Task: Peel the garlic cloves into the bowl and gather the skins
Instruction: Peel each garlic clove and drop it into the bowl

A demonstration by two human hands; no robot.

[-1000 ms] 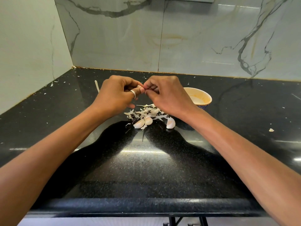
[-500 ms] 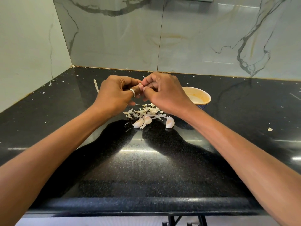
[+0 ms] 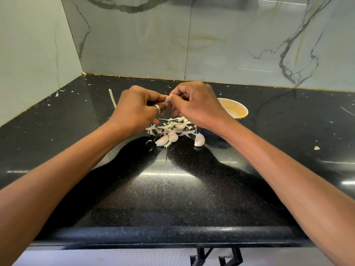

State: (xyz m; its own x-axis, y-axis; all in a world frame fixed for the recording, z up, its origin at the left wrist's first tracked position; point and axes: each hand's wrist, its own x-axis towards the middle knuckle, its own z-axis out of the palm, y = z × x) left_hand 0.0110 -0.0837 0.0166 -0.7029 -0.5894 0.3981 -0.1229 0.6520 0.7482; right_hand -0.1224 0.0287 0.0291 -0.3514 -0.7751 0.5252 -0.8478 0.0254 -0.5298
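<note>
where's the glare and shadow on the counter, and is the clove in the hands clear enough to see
Head view: a bright glare patch lies on the black countertop, between the shadows of both forearms; the wide-angle lens stretches the forearms towards the corners; the clove pinched by the left hand and right hand is mostly hidden, while the skins below look sharp.

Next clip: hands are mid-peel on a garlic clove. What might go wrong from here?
1. The small pale garlic clove, pinched between left hand and right hand, hangs over the pile of papery white skins, not the cream-lined round bowl; a slip would likely drop it among them.
2. Skin flecks already dot the black speckled countertop; more may scatter, making gathering harder.
</note>
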